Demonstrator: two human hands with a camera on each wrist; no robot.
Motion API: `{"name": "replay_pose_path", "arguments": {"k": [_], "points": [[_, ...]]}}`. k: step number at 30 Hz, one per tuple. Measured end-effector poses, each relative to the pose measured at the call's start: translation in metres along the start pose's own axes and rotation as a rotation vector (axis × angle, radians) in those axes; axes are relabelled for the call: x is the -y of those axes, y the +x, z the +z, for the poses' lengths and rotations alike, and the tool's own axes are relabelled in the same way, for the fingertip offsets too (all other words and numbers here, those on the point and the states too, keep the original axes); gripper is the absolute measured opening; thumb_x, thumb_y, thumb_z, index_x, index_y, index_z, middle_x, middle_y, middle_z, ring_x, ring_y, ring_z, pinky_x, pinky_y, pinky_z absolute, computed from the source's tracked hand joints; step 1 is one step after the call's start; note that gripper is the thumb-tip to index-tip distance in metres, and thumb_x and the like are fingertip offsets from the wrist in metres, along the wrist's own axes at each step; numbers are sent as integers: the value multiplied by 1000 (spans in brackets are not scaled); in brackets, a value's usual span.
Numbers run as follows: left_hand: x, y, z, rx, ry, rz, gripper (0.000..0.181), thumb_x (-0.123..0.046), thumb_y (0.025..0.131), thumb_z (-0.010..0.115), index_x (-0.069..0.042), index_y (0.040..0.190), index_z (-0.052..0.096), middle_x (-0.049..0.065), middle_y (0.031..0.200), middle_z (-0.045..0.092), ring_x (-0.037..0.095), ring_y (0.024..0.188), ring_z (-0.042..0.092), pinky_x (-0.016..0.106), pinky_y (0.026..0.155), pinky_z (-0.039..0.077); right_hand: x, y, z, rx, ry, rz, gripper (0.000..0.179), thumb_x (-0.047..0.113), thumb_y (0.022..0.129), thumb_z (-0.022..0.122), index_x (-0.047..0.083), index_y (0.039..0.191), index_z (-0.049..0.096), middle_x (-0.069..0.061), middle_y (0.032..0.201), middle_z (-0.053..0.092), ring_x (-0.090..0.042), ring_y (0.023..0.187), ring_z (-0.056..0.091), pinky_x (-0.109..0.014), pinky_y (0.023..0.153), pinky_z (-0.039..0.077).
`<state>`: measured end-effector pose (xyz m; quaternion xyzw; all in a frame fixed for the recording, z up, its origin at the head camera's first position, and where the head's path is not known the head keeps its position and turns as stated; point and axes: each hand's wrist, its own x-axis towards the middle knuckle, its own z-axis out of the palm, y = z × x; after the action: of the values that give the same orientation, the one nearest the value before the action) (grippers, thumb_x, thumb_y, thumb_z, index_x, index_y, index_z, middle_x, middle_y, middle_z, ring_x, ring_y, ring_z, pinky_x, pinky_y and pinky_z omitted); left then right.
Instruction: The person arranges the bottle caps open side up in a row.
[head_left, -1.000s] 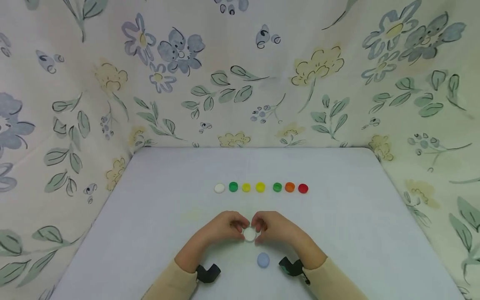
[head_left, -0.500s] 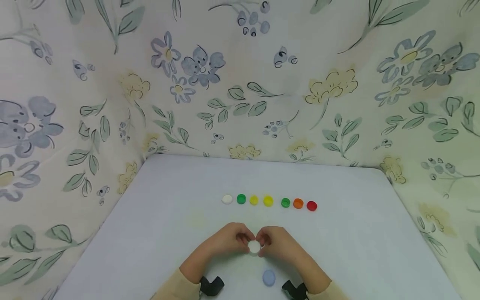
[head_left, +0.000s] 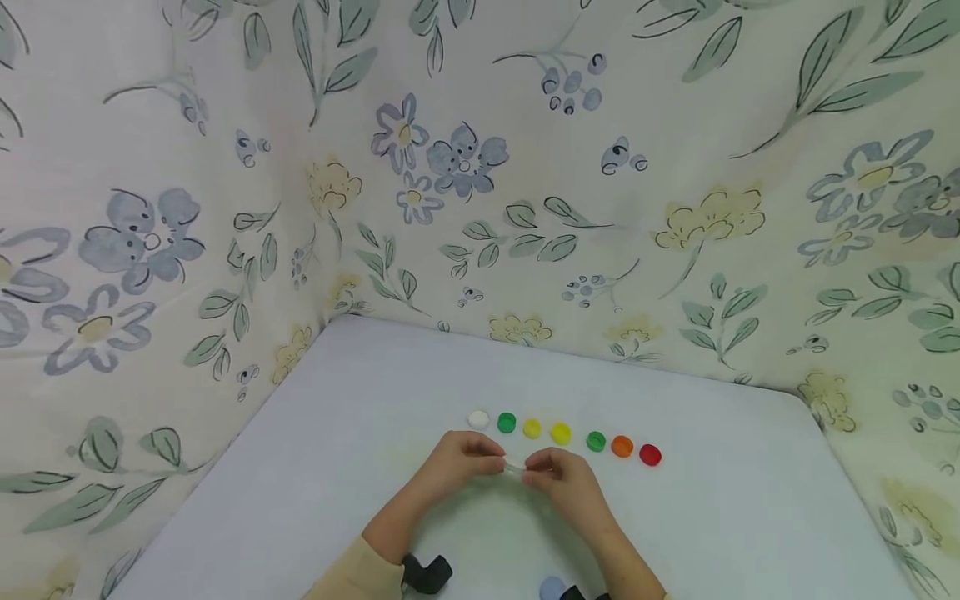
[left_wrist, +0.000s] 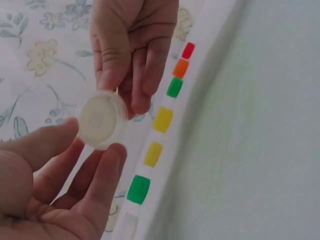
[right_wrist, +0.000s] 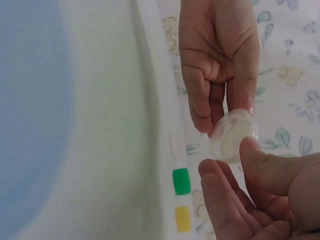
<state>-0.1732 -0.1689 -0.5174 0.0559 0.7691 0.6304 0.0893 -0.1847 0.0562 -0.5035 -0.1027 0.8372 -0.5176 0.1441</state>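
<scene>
A small round clear plastic cap (head_left: 514, 468) with an off-white face is held between both hands above the white table. Its face shows in the left wrist view, while the head view has it nearly edge-on. My left hand (head_left: 453, 462) pinches its left edge between thumb and fingers. On the opposite edge my right hand (head_left: 573, 487) pinches with thumb and fingers. Seen from the right wrist, the cap (right_wrist: 234, 137) is tilted, with a ridged clear rim. A pale blue disc (head_left: 552, 587) lies near my right wrist, partly covered by the black wrist camera.
Beyond the hands, a row of small round caps crosses the table (head_left: 390, 375): white (head_left: 478, 419), green (head_left: 507, 422), yellow (head_left: 532, 428), yellow (head_left: 560, 433), green (head_left: 596, 441), orange (head_left: 622, 447), red (head_left: 650, 454). A floral cloth (head_left: 525, 275) hangs behind.
Both hands have raised the clear cap from the table and tipped it from face-up to nearly edge-on. They are nearer the row of caps. The head view has turned and tilted.
</scene>
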Motion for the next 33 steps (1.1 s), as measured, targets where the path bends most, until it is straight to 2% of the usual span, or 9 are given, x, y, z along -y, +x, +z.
{"name": "replay_pose_path", "arguments": {"k": [3,10,16,21,25,29,33], "points": [[2,-3,-3,-90,-78,-4,22,-18,93,77,0,105,76,4,97,75,17,91,70,31,84,57,7,7,7,-26,50,10,18,17,91,79,6,103,73,-2,95,72,-19,86,66,-31,80,59],[4,-7,-11,-342,-283,-11,27,-17,96,75,8,106,74,13,101,75,20,94,73,30,87,58,22,31,28,-15,175,-53,19,18,95,76,3,106,74,-6,96,74,-23,90,71,-32,81,60],[6,0,-17,-477,-350,0,27,-12,96,73,12,107,72,16,101,72,18,87,74,27,83,58,29,52,45,-81,172,-94,19,20,95,76,2,102,76,-6,92,73,-24,85,70,-30,79,60],[12,6,-21,-553,-334,-38,29,-11,97,72,14,112,70,18,99,72,15,78,73,23,77,58,33,68,61,-139,135,-99,14,16,93,77,2,94,76,-5,84,71,-19,77,70,-28,73,60],[14,8,-25,-599,-256,-80,30,-12,100,67,12,116,70,20,93,72,14,77,69,19,72,55,38,79,72,-144,72,-87,13,18,95,76,5,94,76,-2,84,70,-14,75,68,-27,70,58],[15,8,-29,-619,-158,-96,31,-11,101,62,11,122,68,19,101,70,17,82,67,20,70,53,42,85,79,-105,12,-86,14,14,96,73,2,102,77,-5,89,72,-15,76,69,-29,68,57],[16,10,-33,-627,-106,-115,34,-10,99,61,9,127,66,19,112,70,21,89,68,23,73,53,43,88,82,-32,-34,-87,25,8,96,69,-4,119,72,-8,101,73,-19,87,71,-32,72,58]]}}
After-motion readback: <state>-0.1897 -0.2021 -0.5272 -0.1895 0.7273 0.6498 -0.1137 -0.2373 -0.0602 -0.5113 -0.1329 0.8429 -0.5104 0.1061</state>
